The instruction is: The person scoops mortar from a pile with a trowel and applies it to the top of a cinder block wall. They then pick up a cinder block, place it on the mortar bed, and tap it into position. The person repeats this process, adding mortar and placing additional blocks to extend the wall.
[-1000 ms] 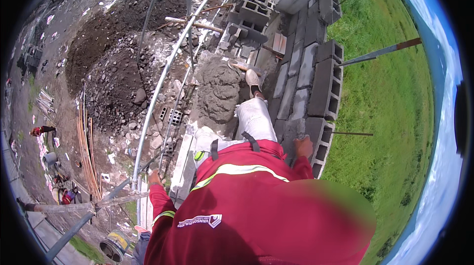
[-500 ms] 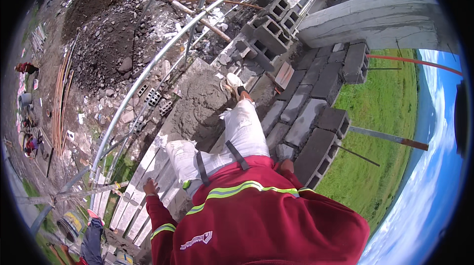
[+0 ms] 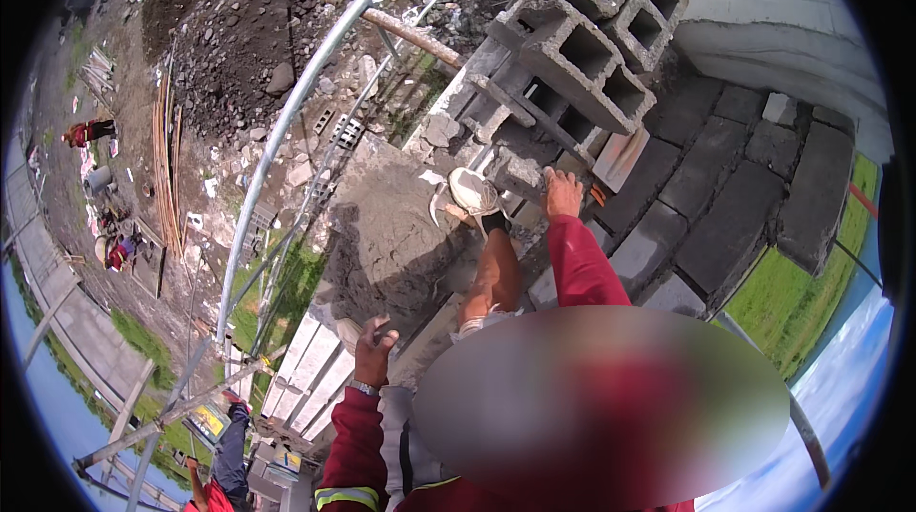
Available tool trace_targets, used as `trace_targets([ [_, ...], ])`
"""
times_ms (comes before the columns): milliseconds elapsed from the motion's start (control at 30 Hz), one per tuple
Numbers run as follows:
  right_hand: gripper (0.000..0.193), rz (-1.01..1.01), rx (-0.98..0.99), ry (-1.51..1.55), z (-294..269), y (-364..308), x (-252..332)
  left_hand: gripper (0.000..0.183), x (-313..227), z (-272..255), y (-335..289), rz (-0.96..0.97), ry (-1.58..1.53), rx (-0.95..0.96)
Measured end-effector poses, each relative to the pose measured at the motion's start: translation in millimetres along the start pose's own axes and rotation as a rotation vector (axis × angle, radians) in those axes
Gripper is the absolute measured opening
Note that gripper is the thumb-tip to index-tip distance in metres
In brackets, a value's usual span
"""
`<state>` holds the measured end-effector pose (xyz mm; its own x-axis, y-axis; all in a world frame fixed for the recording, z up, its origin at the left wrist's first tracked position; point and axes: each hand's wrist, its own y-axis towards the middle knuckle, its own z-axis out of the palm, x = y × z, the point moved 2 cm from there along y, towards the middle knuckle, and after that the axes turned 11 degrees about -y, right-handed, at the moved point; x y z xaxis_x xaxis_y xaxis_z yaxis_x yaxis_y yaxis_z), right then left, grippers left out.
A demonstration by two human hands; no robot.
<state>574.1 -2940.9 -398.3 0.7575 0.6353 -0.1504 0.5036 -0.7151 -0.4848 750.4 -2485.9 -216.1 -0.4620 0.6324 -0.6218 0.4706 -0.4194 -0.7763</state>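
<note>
My right hand (image 3: 563,195) reaches forward in a red sleeve, its fingers bent down at the end of a grey piece of concrete block (image 3: 520,174). The fingertips are partly hidden, but they look closed on that end. Just right of this hand lies a small orange object (image 3: 598,196), too small to name. My left hand (image 3: 374,350), with a watch at the wrist, is raised near my knee. Its fingers are loosely bent and apart, with nothing in them. Ahead of it spreads a heap of wet mortar (image 3: 382,245), with my pale shoe (image 3: 472,191) at its right edge.
Hollow concrete blocks (image 3: 582,49) are stacked ahead, beside a brown board (image 3: 620,159). To the right runs a block wall (image 3: 706,164) below a grey concrete beam (image 3: 782,30). A curved metal pipe (image 3: 286,121) crosses on the left. Another person (image 3: 229,455) is at lower left.
My right hand has moved forward from beside the wall to the block piece. My left hand has come forward and up. The view has shifted closer to the stacked blocks.
</note>
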Motion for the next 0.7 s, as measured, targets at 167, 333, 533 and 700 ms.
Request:
trace_targets([
  [167,0.027,-0.096,-0.01,0.027,48,103,23,0.062,-41,92,142,0.103,0.029,-0.108],
  [333,0.043,0.046,-0.094,0.07,70,109,25,0.085,-110,213,318,0.325,0.372,-0.104],
  [533,0.052,0.142,-0.209,0.502,37,41,11,0.06,-135,308,454,0.11,0.653,0.036],
  [700,0.048,0.322,-0.138,0.75,28,14,-2,0.056,-108,292,458,0.175,0.537,0.092],
])
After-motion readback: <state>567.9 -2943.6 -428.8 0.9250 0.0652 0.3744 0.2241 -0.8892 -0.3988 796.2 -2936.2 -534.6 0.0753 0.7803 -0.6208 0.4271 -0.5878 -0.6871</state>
